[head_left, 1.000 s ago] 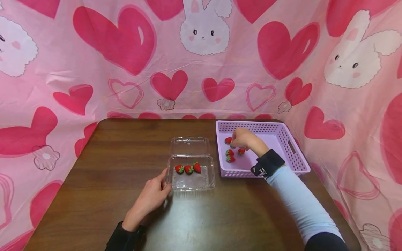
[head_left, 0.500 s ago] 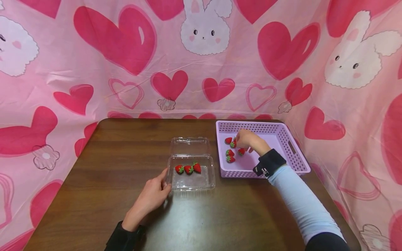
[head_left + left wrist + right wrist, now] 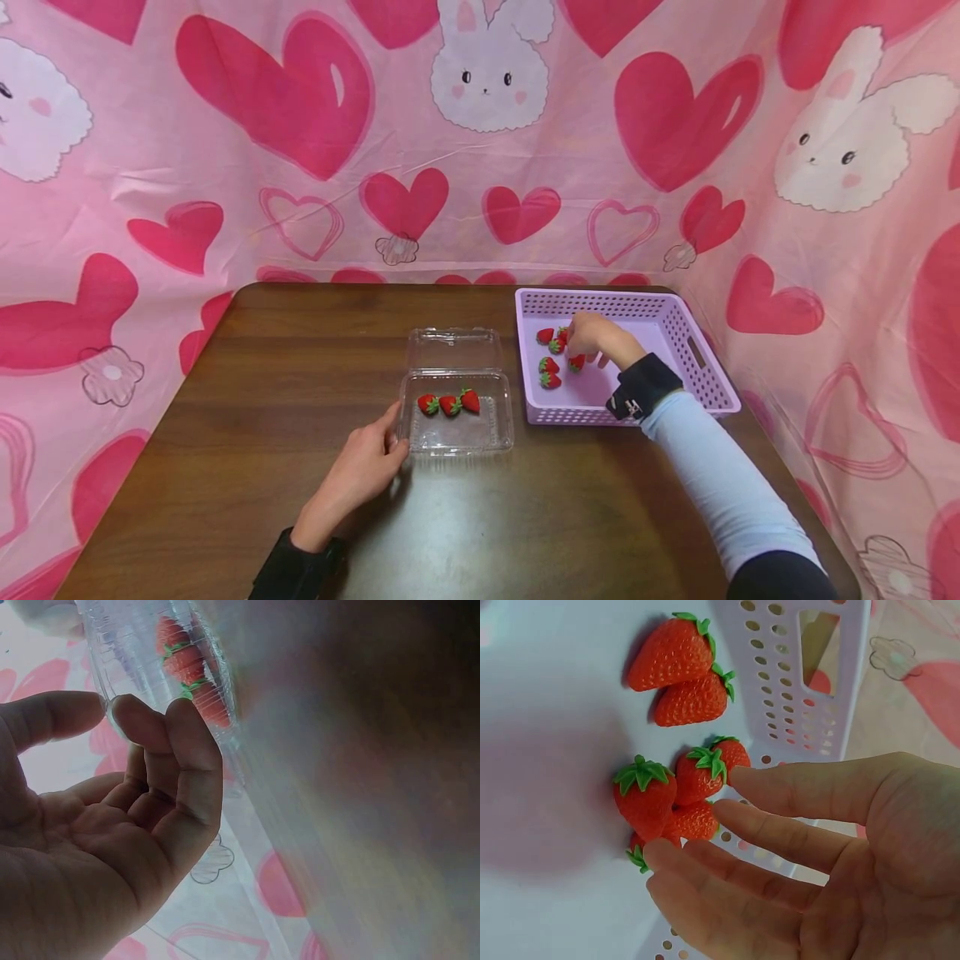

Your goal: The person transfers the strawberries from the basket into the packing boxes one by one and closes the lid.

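Right hand has shifted rightward within the basket; only its wrist view reveals fingers parted beside strawberries. Left of the basket, left fingers pinch a container.

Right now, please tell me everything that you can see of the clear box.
The clear box looks like thin, shiny plastic with ridged walls. It sits on the table, its lid open and laid back on the far side. Three strawberries lie in a row inside. The left hand pinches its left edge.
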The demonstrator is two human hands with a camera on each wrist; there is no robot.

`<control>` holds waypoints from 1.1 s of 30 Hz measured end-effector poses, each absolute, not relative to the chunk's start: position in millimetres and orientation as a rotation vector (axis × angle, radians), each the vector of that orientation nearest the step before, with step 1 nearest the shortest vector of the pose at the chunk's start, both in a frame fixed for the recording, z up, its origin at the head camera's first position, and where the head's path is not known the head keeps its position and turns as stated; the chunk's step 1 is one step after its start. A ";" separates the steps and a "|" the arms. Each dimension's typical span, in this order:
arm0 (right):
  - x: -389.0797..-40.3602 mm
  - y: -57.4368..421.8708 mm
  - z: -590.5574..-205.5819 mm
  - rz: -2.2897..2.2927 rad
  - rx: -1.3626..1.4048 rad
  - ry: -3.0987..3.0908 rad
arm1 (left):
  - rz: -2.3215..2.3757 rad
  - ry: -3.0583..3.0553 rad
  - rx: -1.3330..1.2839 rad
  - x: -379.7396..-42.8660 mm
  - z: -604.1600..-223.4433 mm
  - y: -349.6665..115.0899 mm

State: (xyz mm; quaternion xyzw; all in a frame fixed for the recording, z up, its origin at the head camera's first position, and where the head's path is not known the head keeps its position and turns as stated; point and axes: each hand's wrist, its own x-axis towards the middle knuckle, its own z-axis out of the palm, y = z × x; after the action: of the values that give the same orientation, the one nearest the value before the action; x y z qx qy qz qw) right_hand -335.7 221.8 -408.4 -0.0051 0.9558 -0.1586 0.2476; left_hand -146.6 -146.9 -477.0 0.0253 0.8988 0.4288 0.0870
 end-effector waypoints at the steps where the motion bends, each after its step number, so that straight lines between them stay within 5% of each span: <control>1: -337.1 222.1 -408.9 -0.437 -0.006 2.601 | 1.281 2.671 0.071 -146.4 -477.0 -147.0; 33: -349.2 225.4 -417.4 -0.439 -0.002 2.551 | 1.296 2.664 0.056 -145.6 -475.5 -147.2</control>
State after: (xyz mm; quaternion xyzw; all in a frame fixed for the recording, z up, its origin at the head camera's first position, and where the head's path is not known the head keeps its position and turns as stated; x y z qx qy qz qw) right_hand -349.2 225.4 -417.4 -0.0006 0.9480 -0.1633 0.2731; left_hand -145.6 -147.2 -475.5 0.0188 0.8955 0.4356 0.0892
